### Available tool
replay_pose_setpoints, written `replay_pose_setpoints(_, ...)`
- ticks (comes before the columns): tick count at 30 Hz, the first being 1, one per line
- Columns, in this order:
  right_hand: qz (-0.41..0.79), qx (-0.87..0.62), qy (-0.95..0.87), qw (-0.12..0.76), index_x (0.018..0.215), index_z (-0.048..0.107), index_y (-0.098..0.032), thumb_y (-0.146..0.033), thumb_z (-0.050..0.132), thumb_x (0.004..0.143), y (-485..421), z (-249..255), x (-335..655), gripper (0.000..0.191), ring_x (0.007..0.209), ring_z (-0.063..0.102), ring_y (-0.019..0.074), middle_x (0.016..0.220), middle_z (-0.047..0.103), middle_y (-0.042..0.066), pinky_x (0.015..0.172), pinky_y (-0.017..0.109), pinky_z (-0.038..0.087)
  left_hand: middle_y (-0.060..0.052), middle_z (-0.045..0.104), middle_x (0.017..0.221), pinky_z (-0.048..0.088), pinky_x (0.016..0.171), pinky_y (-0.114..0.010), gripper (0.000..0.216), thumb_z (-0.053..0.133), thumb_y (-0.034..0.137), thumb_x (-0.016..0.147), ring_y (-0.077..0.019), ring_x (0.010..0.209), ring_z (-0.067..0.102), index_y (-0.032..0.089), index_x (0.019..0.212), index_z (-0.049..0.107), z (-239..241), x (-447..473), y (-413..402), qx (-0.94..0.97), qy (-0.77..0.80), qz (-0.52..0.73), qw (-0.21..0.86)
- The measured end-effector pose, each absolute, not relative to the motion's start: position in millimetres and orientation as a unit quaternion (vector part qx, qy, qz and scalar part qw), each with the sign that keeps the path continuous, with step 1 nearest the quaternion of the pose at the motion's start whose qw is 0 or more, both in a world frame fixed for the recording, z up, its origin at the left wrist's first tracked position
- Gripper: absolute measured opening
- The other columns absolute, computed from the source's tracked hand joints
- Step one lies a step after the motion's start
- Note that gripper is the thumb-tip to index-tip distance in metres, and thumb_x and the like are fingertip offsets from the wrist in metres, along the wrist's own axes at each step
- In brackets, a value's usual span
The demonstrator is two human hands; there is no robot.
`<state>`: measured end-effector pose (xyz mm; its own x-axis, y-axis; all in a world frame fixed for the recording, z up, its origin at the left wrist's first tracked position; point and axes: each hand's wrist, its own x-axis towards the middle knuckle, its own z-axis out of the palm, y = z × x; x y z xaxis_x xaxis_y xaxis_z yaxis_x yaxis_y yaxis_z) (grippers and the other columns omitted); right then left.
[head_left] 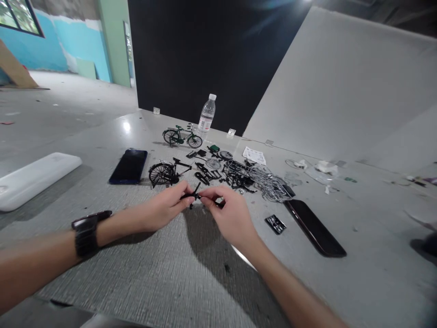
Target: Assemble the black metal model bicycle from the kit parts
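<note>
- The grey bench [136, 273] carries everything.
- The left hand [167, 207] and right hand [232, 214] meet above its middle.
- A dark phone [129, 166] lies flat beyond the left hand.
- A half-built model bicycle [165, 173] stands just right of that phone.
- A small black part [194, 195] sits between the hands, near the bicycle, with the fingers of both hands clamped on its ends.

The grey table [170, 273] carries a white slab [34, 180] at its left edge, a dark phone [129, 166], a half-built black bicycle [167, 173] and, farther back, a green model bicycle [182, 136] beside a water bottle [206, 114]. Loose black parts [218, 173] and clear frames [269, 182] lie mid-table. To the right are a second phone [316, 227], a leaflet [254, 155] and what look like plastic wrappers [324, 167].
</note>
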<state>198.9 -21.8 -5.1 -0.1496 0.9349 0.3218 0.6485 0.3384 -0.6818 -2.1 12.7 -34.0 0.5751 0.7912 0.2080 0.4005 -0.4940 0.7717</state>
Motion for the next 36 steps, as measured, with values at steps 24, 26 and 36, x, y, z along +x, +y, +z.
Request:
replay_pose_setpoints(24, 0.223, -0.556, -0.727, 0.335, 0.092, 0.076, -0.023, -0.027, 0.065, 0.092, -12.5, -5.9, 200.6, 0.012, 0.085, 0.067, 0.0203, 0.092, 0.077, 0.002, 0.073, 0.031, 0.047, -0.004, 0.064, 0.093, 0.046, 0.078, -0.038, 0.015, 0.044, 0.033, 0.101, -0.0231, 0.085, 0.060, 0.022, 0.096, 0.051, -26.7, 9.3, 13.3, 0.825, 0.414, 0.265, 0.280)
replay_pose_setpoints(26, 0.223, -0.560, -0.726, 0.332, 0.090, 0.076, -0.023, -0.026, 0.065, 0.092, -10.9, -6.4, 201.5, 0.012, 0.085, 0.068, 0.0201, 0.091, 0.077, 0.002, 0.074, 0.031, 0.046, -0.005, 0.065, 0.095, 0.046, 0.080, -0.039, 0.014, 0.045, 0.032, 0.100, -0.0233, 0.088, 0.060, 0.022, 0.094, 0.051, -27.3, 10.3, 14.9, 0.831, 0.407, 0.269, 0.268)
replay_pose_setpoints(36, 0.262, -0.560, -0.703, 0.351, 0.091, 0.075, -0.020, -0.026, 0.065, 0.090, -7.2, -13.0, 199.6, 0.011, 0.081, 0.069, 0.0187, 0.089, 0.077, 0.003, 0.073, 0.030, 0.049, -0.006, 0.063, 0.095, 0.048, 0.079, -0.040, 0.010, 0.038, 0.029, 0.101, -0.0232, 0.086, 0.061, 0.023, 0.096, 0.044, -30.9, 19.2, 17.0, 0.814, 0.420, 0.271, 0.295)
